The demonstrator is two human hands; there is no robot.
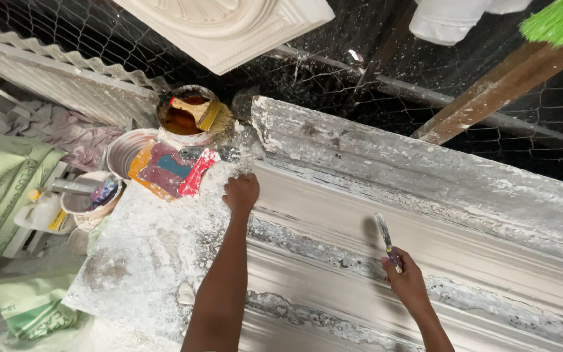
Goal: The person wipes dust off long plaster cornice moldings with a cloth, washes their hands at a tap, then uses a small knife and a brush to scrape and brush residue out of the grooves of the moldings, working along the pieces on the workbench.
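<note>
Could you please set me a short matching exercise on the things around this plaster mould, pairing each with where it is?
Things:
1. left hand
2. right hand
3. wide brush
4. green broom head

Places:
A. resting across the rim of a tin of brown liquid
B. top right corner of the view
C. closed at the near end of the long mould, by the flat board
D. gripping a thin scraper-like tool whose tip lies in the mould's hollow

Pairs: 1-C, 2-D, 3-A, 4-B
</note>
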